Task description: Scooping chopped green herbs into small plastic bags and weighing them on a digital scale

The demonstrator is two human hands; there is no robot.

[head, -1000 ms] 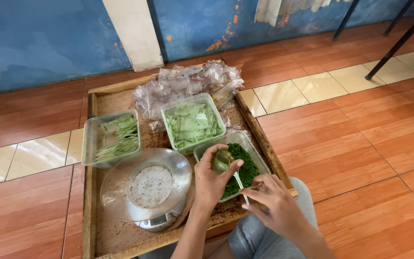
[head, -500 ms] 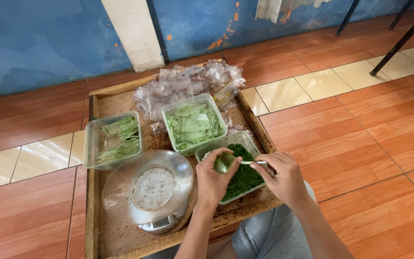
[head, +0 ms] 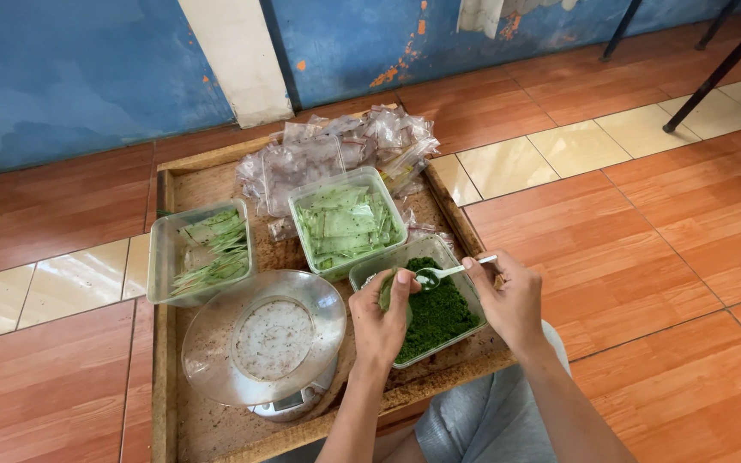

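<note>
Green powder [head: 436, 315] fills a clear rectangular tub [head: 369, 276] at the near right corner of the wooden tray [head: 165, 360]. Round steel scale pan [head: 263, 339] sits left of it. Two clear tubs of green strips [head: 201, 249] [head: 346, 223] stand behind; a heap of small clear bags [head: 336, 150] lies at the far edge. Left hand [head: 381, 319], grip curled around a small green piece. Right hand [head: 508, 300], grip pinching a metal spoon [head: 448, 273] over the powder.
</note>
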